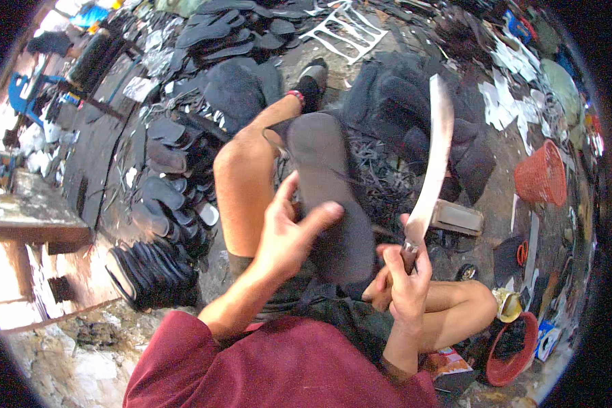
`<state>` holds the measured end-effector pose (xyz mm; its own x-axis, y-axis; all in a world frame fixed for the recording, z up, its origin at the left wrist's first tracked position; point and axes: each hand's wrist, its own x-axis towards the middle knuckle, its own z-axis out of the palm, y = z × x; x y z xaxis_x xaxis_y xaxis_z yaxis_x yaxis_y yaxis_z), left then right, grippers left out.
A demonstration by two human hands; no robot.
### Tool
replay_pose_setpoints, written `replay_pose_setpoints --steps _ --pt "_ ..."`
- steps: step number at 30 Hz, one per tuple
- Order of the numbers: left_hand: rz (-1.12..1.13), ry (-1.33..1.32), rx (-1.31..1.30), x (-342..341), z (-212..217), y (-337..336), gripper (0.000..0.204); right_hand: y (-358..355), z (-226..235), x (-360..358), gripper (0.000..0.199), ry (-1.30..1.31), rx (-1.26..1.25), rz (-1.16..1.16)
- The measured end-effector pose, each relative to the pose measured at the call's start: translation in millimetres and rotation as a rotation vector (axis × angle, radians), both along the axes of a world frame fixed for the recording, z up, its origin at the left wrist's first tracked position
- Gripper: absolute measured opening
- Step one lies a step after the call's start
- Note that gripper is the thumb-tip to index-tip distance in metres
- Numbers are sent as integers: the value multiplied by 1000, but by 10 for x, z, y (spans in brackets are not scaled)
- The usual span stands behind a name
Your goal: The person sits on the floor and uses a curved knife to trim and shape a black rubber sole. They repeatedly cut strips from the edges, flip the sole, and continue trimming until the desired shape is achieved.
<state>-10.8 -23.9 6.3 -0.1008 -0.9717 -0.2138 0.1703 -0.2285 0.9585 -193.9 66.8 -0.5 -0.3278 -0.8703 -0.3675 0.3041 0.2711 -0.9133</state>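
A large dark grey shoe sole (330, 183) lies lengthwise over my lap, its far end between my legs. At its left edge is my left hand (285, 231), thumb across the top face and index finger stretched along the side; the other fingers are partly hidden. My right hand (408, 279) is closed around the handle of a long curved knife (436, 149). The blade points away from me, up and slightly right, apart from the sole. Black scraps and strips (381, 160) lie beyond the sole.
Stacked black soles (156, 272) stand left of my leg, with more soles (217, 30) piled at the far side. To the right are a grey block (457, 217), a red basket (541, 173) and a red tub (511, 350). A wooden bench (34, 211) stands left.
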Motion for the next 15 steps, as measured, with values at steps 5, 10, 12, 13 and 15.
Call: replay_pose_setpoints --steps 5,10,12,13,15 --pt "1 271 638 253 -34 -198 57 866 -454 -594 44 348 1 188" --pt "14 -15 425 261 72 -49 52 1153 -140 -667 34 616 -12 526" --pt "17 25 413 254 50 -4 52 1225 -106 -701 33 622 40 582" --pt "9 35 414 259 62 -17 52 1188 -80 -698 33 622 44 598" --pt "4 81 402 275 31 -36 55 1076 -72 -649 33 626 -3 601"
